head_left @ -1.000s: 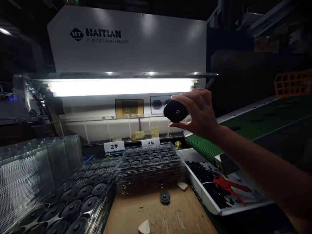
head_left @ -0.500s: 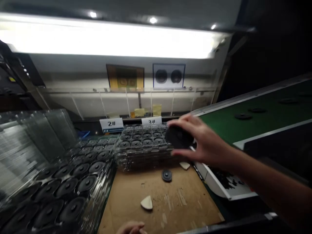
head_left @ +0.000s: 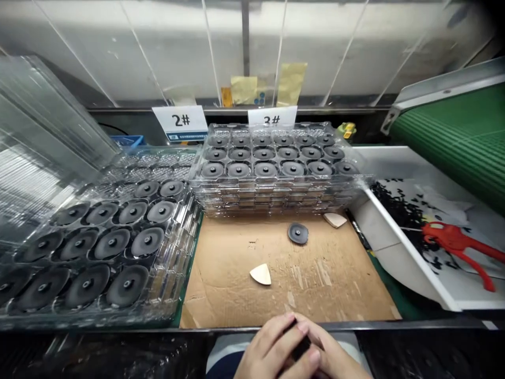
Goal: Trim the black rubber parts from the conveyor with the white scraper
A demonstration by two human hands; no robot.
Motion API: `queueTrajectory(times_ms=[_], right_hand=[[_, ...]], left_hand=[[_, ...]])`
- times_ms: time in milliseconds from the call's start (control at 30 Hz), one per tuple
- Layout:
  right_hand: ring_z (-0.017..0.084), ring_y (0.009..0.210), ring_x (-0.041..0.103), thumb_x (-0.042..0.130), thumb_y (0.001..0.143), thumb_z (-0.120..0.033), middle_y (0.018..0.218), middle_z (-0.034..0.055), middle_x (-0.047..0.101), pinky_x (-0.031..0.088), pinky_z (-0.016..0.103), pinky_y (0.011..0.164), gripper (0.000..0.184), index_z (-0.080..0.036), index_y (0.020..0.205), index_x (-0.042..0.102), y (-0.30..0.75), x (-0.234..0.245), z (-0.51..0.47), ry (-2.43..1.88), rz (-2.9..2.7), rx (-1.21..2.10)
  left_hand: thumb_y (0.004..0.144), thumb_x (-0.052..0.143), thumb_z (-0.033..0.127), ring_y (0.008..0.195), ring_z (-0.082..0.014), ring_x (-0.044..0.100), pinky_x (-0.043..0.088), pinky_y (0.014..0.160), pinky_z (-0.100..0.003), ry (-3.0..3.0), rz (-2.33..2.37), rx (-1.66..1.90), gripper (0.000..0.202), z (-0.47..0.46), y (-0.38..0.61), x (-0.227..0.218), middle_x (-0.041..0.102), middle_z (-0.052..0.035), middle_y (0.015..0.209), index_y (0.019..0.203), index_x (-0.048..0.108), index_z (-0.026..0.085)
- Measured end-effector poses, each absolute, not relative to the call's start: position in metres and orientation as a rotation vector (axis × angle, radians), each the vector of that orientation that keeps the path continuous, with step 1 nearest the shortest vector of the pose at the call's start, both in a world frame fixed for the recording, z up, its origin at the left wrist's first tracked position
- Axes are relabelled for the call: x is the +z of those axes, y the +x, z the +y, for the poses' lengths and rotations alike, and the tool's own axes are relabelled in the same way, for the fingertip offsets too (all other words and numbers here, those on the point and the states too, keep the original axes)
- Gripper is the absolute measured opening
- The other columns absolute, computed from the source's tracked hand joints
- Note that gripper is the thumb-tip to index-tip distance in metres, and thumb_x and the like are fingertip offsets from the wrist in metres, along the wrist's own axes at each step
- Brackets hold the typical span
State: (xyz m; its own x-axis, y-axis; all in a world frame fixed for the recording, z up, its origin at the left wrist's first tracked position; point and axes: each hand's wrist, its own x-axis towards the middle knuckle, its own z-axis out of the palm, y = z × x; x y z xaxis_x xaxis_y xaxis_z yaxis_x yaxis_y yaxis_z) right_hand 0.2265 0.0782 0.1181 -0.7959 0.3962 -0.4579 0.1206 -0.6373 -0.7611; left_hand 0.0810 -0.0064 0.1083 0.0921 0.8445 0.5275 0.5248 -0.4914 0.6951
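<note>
Both of my hands meet at the bottom edge of the view, below the front of the bench. My left hand [head_left: 265,348] and my right hand [head_left: 330,357] have their fingers closed together around a small black disc [head_left: 302,347], of which only a dark sliver shows between the fingers. Ahead of them lies a brown cardboard sheet [head_left: 236,263] with one loose black disc [head_left: 298,232] and two pale wedge-shaped pieces [head_left: 261,274] on it.
A clear tray [head_left: 181,226] of black discs sits at the left, a stack of filled clear trays [head_left: 276,195] behind the cardboard under labels 2# and 3#. A white tray [head_left: 394,247] with black scraps and red cutters [head_left: 457,245] lies right, beside a green conveyor [head_left: 457,137].
My right hand came down from in front of the lamp with the black disc and joined my left hand at the bench's front edge. The view tilted down.
</note>
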Motion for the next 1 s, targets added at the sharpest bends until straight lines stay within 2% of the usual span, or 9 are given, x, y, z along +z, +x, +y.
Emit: queueTrajectory(times_ms=[133,267,333,400,500,567,633,800,1000], right_hand=[[0.03,0.113,0.055,0.062,0.057,-0.078,0.107,0.0099,0.064,0.038,0.042,0.1,0.081,-0.022,0.115,0.06,0.206,0.126,0.089,-0.914,-1.429,2.498],[0.026,0.095,0.062,0.047,0.072,-0.077,0.096,0.0088,0.066,0.048,0.039,0.087,0.074,-0.02,0.117,0.058,0.19,0.129,0.104,-0.834,-1.829,2.307],[0.021,0.079,0.065,0.04,0.081,-0.072,0.087,0.007,0.066,0.053,0.034,0.074,0.068,-0.02,0.121,0.056,0.185,0.124,0.11,-0.868,-2.081,2.037],[0.018,0.069,0.064,0.038,0.089,-0.06,0.09,0.0075,0.065,0.055,0.033,0.065,0.055,-0.021,0.125,0.053,0.181,0.115,0.117,-1.021,-2.308,1.572],[0.024,0.088,0.064,0.049,0.09,-0.039,0.112,0.0122,0.058,0.054,0.043,0.076,0.038,-0.026,0.125,0.055,0.173,0.092,0.122,-1.183,-2.443,1.049],[0.03,0.105,0.058,0.055,0.086,-0.031,0.122,0.0137,0.054,0.051,0.051,0.085,0.038,-0.027,0.123,0.057,0.166,0.077,0.123,-1.148,-2.462,1.029],[0.031,0.109,0.056,0.052,0.087,-0.027,0.125,0.0153,0.052,0.049,0.053,0.088,0.036,-0.023,0.122,0.057,0.158,0.067,0.125,-1.097,-2.467,1.023],[0.024,0.096,0.063,0.042,0.093,-0.027,0.108,0.0138,0.062,0.053,0.042,0.082,0.03,-0.017,0.116,0.059,0.147,0.071,0.13,-1.02,-2.428,1.067],[0.019,0.073,0.063,0.052,0.09,-0.027,0.082,0.0042,0.07,0.053,0.032,0.067,0.02,-0.022,0.103,0.066,0.162,0.088,0.106,-0.898,-2.431,1.173]], left_hand=[[0.077,0.061,0.002,0.119,-0.025,0.055,0.049,0.094,-0.041,1.772,1.581,1.481,0.066,-0.006,0.076,0.106,0.064,-0.0091,0.123,0.13,0.046,0.037],[0.076,0.06,-0.001,0.119,-0.0248,0.056,0.045,0.098,-0.046,1.353,1.589,1.583,0.055,-0.012,0.075,0.103,0.064,-0.0053,0.124,0.115,0.061,0.038],[0.07,0.069,0.004,0.12,-0.026,0.055,0.039,0.104,-0.048,0.983,1.624,1.615,0.055,-0.013,0.069,0.099,0.066,-0.006,0.121,0.115,0.062,0.034],[0.064,0.077,0.013,0.121,-0.0266,0.054,0.035,0.108,-0.045,0.512,1.589,1.632,0.062,-0.01,0.059,0.096,0.065,-0.007,0.123,0.12,0.059,0.032],[0.066,0.077,0.033,0.118,-0.0281,0.056,0.039,0.105,-0.043,-0.033,1.257,1.65,0.065,-0.001,0.039,0.093,0.061,-0.0092,0.128,0.126,0.053,0.031],[0.067,0.075,0.041,0.115,-0.0289,0.058,0.041,0.104,-0.043,-0.208,1.048,1.671,0.069,0.004,0.027,0.093,0.061,-0.0107,0.127,0.13,0.049,0.03],[0.065,0.077,0.04,0.112,-0.0276,0.06,0.041,0.104,-0.043,-0.299,0.961,1.692,0.075,0.007,0.021,0.094,0.063,-0.0098,0.124,0.133,0.046,0.031],[0.063,0.079,0.037,0.107,-0.0255,0.063,0.044,0.101,-0.038,-0.329,0.902,1.719,0.065,0.007,0.022,0.098,0.067,-0.0084,0.117,0.123,0.057,0.029],[0.064,0.078,0.034,0.113,-0.0266,0.06,0.048,0.096,-0.033,-0.271,0.869,1.719,0.051,0.006,0.025,0.104,0.066,-0.0077,0.12,0.113,0.064,0.025]])
